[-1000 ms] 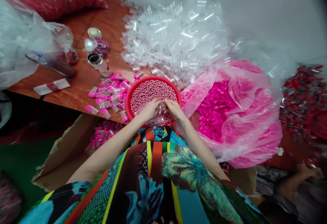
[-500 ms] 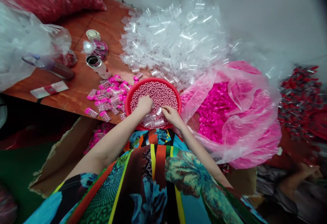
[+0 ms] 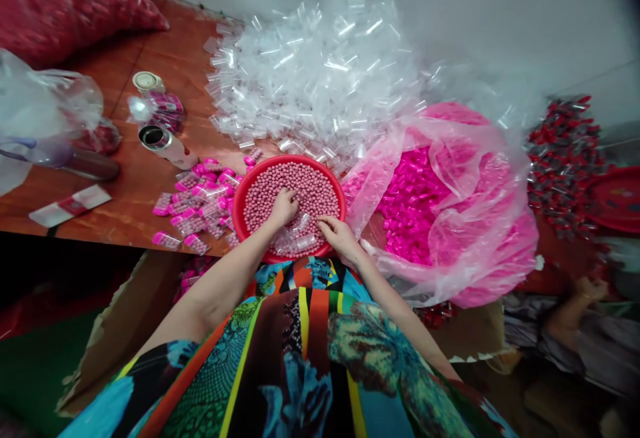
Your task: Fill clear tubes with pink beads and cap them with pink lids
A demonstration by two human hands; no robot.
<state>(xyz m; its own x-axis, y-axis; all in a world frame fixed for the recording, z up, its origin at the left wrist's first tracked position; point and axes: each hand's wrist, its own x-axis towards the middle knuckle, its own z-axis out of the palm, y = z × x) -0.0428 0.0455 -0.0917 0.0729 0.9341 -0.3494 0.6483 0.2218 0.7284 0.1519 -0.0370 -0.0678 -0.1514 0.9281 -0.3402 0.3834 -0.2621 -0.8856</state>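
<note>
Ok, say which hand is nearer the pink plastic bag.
Right hand, at the red bowl's rim facing the bag; the left hand is farther, at the beads.

Reddish-brown desk, pushed against pale grey wall. Green floor below at left. Soft light across desk; dark shadow underneath, dim lower right corner.

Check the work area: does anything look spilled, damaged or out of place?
The brown cardboard box at lower left looks damaged, its edge ragged. A white cylindrical container near the clear bead-filled bottles is open. The round pink beads show no visible spill around the red plastic bowl.
</note>
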